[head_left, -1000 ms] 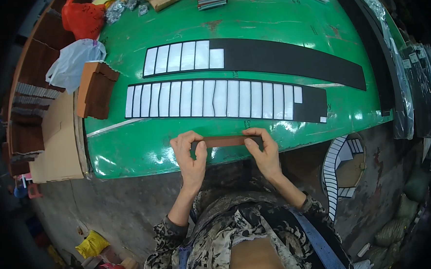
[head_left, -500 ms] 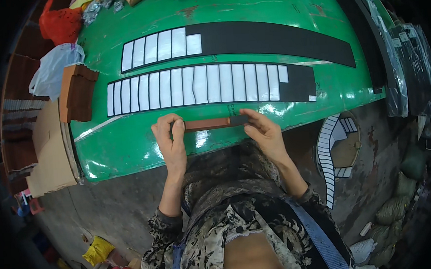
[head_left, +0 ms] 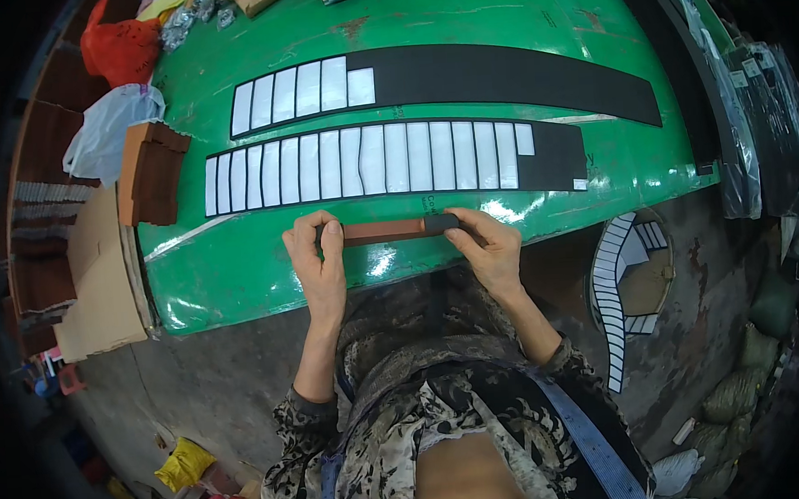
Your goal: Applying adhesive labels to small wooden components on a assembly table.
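Above the near edge of the green table, a narrow brown bar-like piece (head_left: pixel 382 231) is held level between my two hands. My left hand (head_left: pixel 317 258) pinches its left end, with thumb and fingers closed. At the other end, a black cover or band (head_left: pixel 439 223) wraps the piece, and my right hand (head_left: pixel 492 252) grips there with thumb and fingertips. The piece's exact kind cannot be made out. Just beyond it lies a black strip (head_left: pixel 553 158) with a row of white rectangles. Farther back is a second, longer black strip (head_left: pixel 499 77) with fewer white rectangles.
Brown folded pieces (head_left: pixel 150 177), a white plastic bag (head_left: pixel 109 129) and a red bag (head_left: pixel 122 49) are at the left of the green table (head_left: pixel 266 284). A cardboard sheet (head_left: pixel 103 283) leans there. Plastic-wrapped black sheets (head_left: pixel 764 140) hang at right, above a round container (head_left: pixel 655 295) holding a white-patterned strip.
My right fingers have shifted slightly left along the black end, and more of that black part shows. The left hand keeps its pinch. The view has shifted a little.
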Demonstrator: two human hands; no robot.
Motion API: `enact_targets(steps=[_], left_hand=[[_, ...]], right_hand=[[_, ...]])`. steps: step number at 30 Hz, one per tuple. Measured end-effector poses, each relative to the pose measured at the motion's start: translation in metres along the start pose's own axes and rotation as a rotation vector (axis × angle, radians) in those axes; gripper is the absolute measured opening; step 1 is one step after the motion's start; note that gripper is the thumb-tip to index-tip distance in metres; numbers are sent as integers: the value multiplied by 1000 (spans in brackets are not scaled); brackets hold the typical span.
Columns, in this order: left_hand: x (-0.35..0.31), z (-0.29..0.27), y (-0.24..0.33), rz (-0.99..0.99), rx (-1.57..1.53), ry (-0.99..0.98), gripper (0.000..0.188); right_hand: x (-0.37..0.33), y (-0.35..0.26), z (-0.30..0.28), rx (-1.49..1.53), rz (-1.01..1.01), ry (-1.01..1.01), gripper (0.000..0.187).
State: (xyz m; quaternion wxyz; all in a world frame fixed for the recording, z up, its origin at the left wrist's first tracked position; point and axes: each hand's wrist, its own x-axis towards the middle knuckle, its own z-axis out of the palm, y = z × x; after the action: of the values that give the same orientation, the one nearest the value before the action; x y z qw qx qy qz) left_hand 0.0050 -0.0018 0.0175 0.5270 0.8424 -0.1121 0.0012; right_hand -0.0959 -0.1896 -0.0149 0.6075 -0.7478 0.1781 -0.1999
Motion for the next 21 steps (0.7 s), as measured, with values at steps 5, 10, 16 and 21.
enact_targets(steps=[5,10,16,21], left_hand=[[-2,-1,3,-11,18,-7,14],[-3,-1,2,-7,10,7,14],[-2,-1,-4,37,57,4,14],[0,-1,-8,77,87,-9,13]], right_hand=[[-1,2,0,-71,-89,19,25],[0,5,-6,297,194,-95,27],[4,0,-9,336,278,-154,29],[2,1,-5,291,230,-99,29]])
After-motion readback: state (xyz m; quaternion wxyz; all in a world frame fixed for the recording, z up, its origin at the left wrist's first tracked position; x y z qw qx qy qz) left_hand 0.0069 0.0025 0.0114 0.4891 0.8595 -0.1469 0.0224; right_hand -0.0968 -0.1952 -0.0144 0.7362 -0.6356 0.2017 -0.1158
